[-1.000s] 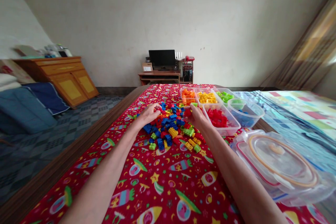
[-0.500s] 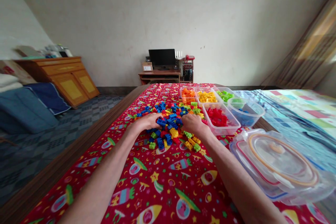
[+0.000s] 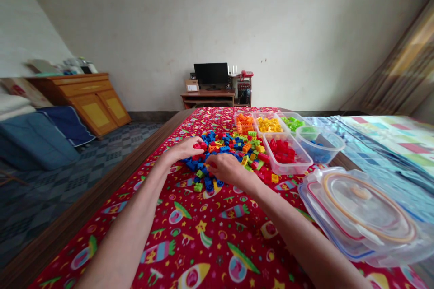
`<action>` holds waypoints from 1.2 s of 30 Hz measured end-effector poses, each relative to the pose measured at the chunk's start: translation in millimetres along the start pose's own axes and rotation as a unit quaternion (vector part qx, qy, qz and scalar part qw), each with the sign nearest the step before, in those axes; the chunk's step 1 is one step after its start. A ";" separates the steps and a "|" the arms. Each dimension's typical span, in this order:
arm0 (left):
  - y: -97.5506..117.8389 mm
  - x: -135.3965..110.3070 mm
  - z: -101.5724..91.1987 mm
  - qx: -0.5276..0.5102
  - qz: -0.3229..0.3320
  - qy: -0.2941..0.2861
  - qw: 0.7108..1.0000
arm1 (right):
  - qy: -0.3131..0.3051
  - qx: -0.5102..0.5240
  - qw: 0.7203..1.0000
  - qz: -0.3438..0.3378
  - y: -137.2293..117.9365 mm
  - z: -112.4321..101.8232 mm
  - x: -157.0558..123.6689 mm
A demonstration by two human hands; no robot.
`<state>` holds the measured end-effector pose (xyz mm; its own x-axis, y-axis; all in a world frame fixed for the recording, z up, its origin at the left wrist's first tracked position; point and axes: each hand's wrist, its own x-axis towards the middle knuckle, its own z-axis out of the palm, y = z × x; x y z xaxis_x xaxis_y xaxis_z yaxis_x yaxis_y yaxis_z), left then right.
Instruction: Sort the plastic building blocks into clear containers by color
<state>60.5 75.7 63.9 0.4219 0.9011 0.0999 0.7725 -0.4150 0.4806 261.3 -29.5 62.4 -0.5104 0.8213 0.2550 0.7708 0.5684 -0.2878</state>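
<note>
A pile of small plastic bricks [image 3: 233, 146] in blue, red, yellow, green and orange lies on the red patterned tablecloth [image 3: 210, 239]. My left hand [image 3: 185, 148] rests at the pile's left edge, its fingers pinched on a red brick [image 3: 200, 145]. My right hand [image 3: 226, 168] lies on the near side of the pile, fingers curled down over the bricks; what it holds, if anything, is hidden. To the right stands a clear tub of red bricks [image 3: 286, 153].
Behind the red tub stand clear tubs of orange bricks [image 3: 244, 123], yellow bricks [image 3: 269, 124] and green bricks [image 3: 291, 122], and a round bowl of blue bricks [image 3: 318, 144]. Stacked clear lids [image 3: 362, 210] lie at the near right. The table's wooden edge [image 3: 101, 189] runs on the left.
My right hand has moved from beside the red tub leftward and nearer, onto the pile's near side. My left hand stayed at the pile's left edge and now pinches a red brick.
</note>
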 end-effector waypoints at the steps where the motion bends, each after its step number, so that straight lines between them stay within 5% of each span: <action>1: -2.5 -0.6 -3.1 -0.004 0.002 0.012 1.000 | -0.007 -0.028 1.000 -0.009 -4.2 6.5 -2.5; 5: -12.2 -2.5 -8.8 0.025 -0.024 0.016 0.999 | -0.016 -0.109 0.994 -0.008 -8.7 21.3 -9.6; 12: -10.6 -0.9 8.1 0.074 -0.011 -0.047 0.996 | -0.063 -0.134 0.988 -0.040 -3.7 11.7 -8.1; 19: 0.7 -2.1 15.0 0.144 0.000 -0.043 0.989 | -0.057 -0.116 0.991 -0.021 -1.6 9.5 -7.0; 26: 15.8 -4.7 17.1 0.194 -0.049 -0.008 0.980 | 0.045 0.140 0.987 0.068 12.2 13.3 6.8; 32: 29.1 -7.9 21.6 0.264 -0.097 -0.025 0.959 | 0.040 0.425 0.893 0.144 13.6 11.7 14.1; 36: 33.4 -10.8 26.0 0.279 -0.103 -0.024 0.955 | 0.056 0.487 0.857 0.159 17.1 16.9 16.0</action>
<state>94.1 48.8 56.3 0.2447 0.9696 0.0076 0.9683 -0.2440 -0.0541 259.8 -5.8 45.9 -0.2520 0.9633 0.0926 0.1515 0.1337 -0.9794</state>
